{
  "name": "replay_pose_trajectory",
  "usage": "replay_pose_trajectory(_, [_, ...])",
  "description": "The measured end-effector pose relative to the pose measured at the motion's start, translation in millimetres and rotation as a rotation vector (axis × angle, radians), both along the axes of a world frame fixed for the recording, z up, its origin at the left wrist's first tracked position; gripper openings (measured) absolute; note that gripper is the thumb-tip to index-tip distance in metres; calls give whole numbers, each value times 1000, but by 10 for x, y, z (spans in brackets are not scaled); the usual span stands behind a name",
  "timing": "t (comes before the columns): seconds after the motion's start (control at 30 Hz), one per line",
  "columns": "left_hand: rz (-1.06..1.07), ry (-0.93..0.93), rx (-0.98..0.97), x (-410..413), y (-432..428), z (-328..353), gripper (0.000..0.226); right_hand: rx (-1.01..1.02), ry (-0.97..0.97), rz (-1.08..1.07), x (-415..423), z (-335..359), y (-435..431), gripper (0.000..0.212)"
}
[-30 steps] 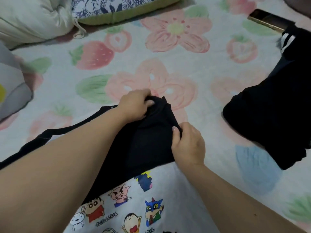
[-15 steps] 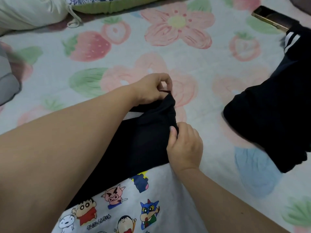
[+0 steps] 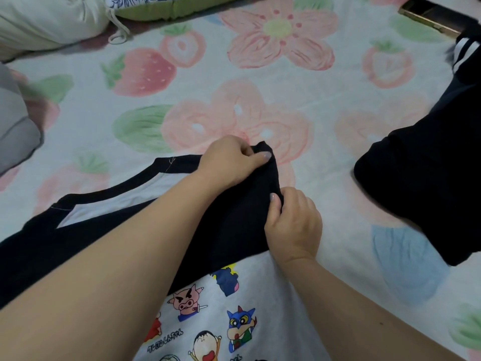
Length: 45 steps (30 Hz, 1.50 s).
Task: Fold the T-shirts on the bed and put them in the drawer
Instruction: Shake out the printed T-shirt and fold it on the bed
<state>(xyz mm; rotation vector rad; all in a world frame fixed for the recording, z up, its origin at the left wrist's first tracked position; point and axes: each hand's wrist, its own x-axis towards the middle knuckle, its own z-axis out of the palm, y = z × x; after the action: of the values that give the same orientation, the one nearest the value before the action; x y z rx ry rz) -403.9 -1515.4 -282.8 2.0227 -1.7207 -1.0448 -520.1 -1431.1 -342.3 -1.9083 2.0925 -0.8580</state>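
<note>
A white T-shirt with cartoon prints, black sleeves and a black collar (image 3: 234, 303) lies on the flowered bed sheet (image 3: 260, 82) right in front of me. My left hand (image 3: 231, 160) pinches the far corner of its black sleeve (image 3: 234, 222). My right hand (image 3: 291, 225) grips the same sleeve's near right edge. The black neckline (image 3: 109, 188) shows to the left of my left forearm. A black garment with white stripes (image 3: 426, 183) lies bunched at the right.
A white pillow (image 3: 44, 19) and a floral cushion with a green edge (image 3: 177, 6) lie at the top left. Grey fabric (image 3: 15, 136) sits at the left edge. A dark phone-like object (image 3: 429, 14) rests at the top right.
My left hand has lowered the sleeve corner back toward the sheet, and more of the black neckline now shows. My right hand keeps its hold on the sleeve edge.
</note>
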Motion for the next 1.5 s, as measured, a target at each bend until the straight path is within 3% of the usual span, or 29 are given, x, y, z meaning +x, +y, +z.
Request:
replay_pose_trajectory(0.2, [-10, -199, -228, 3, 17, -87, 32, -11, 8, 6, 0, -10, -3, 33])
replay_pose_trajectory(0.33, [10, -336, -257, 83, 13, -129, 32, -26, 19, 0, -5, -16, -9, 31])
replay_pose_trajectory(0.47, [94, -257, -112, 84, 0, -87, 57, -25, 26, -6, -6, -16, -8, 30])
replay_pose_trajectory(0.6, [-14, -56, -70, 15, -66, -40, 39, -29, 37, -1, -5, -24, -10, 30])
replay_pose_trajectory(0.7, [70, -120, -203, 15, -31, -56, 14, -16, 36, 6, -17, -41, -10, 30])
replay_pose_trajectory(0.8, [242, -210, -524, 277, 360, 20, 27, 1, 33, 11, -19, -50, -16, 24])
replay_pose_trajectory(0.87, [143, -268, -625, 344, 866, 55, 39, 13, 31, 20, -29, -45, -25, 25])
replay_pose_trajectory(0.97, [-251, -349, -201, 277, 1520, -124, 60, 7, 34, 21, -37, -56, -28, 29])
replay_pose_trajectory(1.23, [356, -699, 109, 1766, 2276, -307, 69, 46, 63, 11, 5, 18, -13, 38])
replay_pose_trajectory(1.3, [375, -728, 153, 1955, 2347, -169, 66, 61, 74, -2, 3, 39, -2, 40])
replay_pose_trajectory(1.4, [397, -747, -13, 2001, 2112, -3, 46, 97, 79, -8, -6, 60, -1, 39])
replay_pose_trajectory(1.5, [300, -815, 27, 1974, 1899, 54, 37, 192, 63, -21, 4, 139, -40, 26])
